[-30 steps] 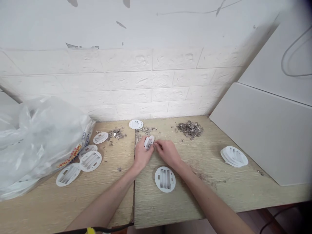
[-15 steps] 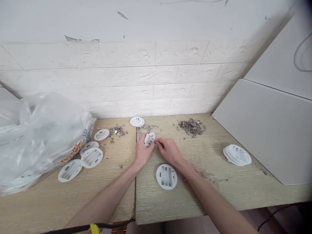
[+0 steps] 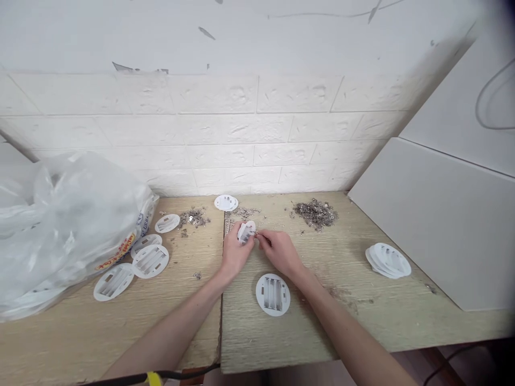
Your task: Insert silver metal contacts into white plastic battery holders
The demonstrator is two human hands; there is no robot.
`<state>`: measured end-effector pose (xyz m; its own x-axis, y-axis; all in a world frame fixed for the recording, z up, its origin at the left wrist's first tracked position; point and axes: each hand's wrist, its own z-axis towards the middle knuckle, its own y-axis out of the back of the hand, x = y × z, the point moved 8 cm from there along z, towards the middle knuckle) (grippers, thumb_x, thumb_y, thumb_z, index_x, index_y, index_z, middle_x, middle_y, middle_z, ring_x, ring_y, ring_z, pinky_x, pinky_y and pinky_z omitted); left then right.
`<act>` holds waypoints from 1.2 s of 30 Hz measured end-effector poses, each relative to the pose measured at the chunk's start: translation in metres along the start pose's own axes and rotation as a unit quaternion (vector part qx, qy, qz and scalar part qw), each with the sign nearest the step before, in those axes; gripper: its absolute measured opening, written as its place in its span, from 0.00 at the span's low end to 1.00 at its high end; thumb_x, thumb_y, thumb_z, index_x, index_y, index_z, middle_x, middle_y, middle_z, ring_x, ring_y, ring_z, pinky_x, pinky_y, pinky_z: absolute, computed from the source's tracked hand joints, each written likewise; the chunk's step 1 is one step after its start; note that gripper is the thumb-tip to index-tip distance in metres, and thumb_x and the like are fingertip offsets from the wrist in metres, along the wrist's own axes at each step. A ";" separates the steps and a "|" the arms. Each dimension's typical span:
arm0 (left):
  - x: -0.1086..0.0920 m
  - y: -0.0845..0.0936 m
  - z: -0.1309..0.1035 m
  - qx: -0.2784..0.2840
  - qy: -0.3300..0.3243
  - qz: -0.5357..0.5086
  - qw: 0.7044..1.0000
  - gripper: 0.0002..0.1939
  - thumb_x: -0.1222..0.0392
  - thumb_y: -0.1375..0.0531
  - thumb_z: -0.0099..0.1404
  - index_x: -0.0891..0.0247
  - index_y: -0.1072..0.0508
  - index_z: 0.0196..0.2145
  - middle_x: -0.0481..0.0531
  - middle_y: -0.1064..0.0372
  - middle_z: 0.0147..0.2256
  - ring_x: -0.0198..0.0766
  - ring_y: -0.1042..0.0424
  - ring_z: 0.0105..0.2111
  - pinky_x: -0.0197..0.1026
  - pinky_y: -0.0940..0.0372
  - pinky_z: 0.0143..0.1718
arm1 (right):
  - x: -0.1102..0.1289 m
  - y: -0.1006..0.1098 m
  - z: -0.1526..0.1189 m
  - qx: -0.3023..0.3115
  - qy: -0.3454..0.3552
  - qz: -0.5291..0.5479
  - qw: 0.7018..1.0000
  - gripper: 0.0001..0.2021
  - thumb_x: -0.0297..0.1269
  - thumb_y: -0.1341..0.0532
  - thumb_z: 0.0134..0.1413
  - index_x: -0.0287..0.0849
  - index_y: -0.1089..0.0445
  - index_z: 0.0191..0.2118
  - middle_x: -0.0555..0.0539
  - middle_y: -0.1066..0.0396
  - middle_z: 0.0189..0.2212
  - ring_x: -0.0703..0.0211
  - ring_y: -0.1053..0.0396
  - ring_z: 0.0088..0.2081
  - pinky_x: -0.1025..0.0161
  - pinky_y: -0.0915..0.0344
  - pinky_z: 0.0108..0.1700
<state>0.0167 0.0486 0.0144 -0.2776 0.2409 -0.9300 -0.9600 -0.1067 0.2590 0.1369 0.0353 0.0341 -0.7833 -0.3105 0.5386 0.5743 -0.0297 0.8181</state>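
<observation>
My left hand is closed round a round white plastic disc, tilted up above the table. The fingers of my right hand are pinched at the disc's right edge on something small and thin that I cannot make out. Nearer to me, a white disc with slots and metal contacts lies flat. Behind my hands sit a few overlapping discs and a scatter of small metal pieces.
A large plastic bag fills the left, with several discs beside it. Metal pieces lie in a pile at back right and a smaller one at left. Stacked discs lie near the right-hand white panel.
The view has shifted slightly. The disc in my left hand is tilted a little differently, and my right fingertips remain at its edge.
</observation>
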 end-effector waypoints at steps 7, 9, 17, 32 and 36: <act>0.000 -0.002 0.000 0.002 -0.003 0.014 1.000 0.09 0.62 0.42 0.55 0.62 0.33 0.36 0.48 0.31 0.30 0.36 0.33 0.28 0.39 0.38 0.32 | -0.002 -0.003 0.000 0.017 -0.008 -0.028 0.999 0.14 0.35 0.49 0.62 0.41 0.29 0.29 0.47 0.27 0.27 0.62 0.34 0.27 0.68 0.49 0.31; 0.000 -0.003 0.000 0.005 -0.003 0.015 1.000 0.10 0.62 0.43 0.55 0.62 0.33 0.37 0.49 0.31 0.31 0.36 0.33 0.28 0.39 0.38 0.32 | -0.004 -0.004 0.001 0.019 -0.012 -0.039 0.999 0.14 0.35 0.50 0.62 0.42 0.29 0.31 0.47 0.26 0.28 0.62 0.34 0.28 0.67 0.49 0.31; -0.006 -0.007 -0.003 0.019 -0.026 0.066 0.997 0.08 0.65 0.45 0.55 0.62 0.33 0.35 0.48 0.32 0.30 0.36 0.33 0.30 0.38 0.39 0.34 | -0.004 -0.007 -0.001 0.032 -0.016 -0.072 0.997 0.13 0.34 0.49 0.62 0.42 0.28 0.33 0.46 0.25 0.30 0.60 0.32 0.31 0.67 0.50 0.31; 0.003 -0.001 0.003 -0.013 0.008 0.003 1.000 0.09 0.62 0.41 0.53 0.63 0.32 0.34 0.48 0.31 0.29 0.35 0.33 0.28 0.37 0.37 0.31 | -0.011 0.000 0.002 -0.007 -0.006 -0.010 1.000 0.13 0.35 0.48 0.60 0.40 0.30 0.28 0.47 0.28 0.25 0.63 0.36 0.26 0.68 0.49 0.29; 0.004 -0.002 0.003 -0.010 0.009 0.005 1.000 0.09 0.62 0.41 0.52 0.63 0.33 0.33 0.48 0.32 0.29 0.35 0.34 0.28 0.38 0.38 0.32 | -0.011 0.003 0.002 -0.020 0.014 -0.004 1.000 0.14 0.33 0.47 0.59 0.39 0.32 0.25 0.48 0.30 0.22 0.64 0.39 0.24 0.68 0.51 0.28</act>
<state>0.0170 0.0528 0.0113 -0.2857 0.2229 -0.9320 -0.9564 -0.1275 0.2627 0.1467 0.0400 0.0314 -0.7813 -0.3368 0.5255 0.5774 -0.0706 0.8134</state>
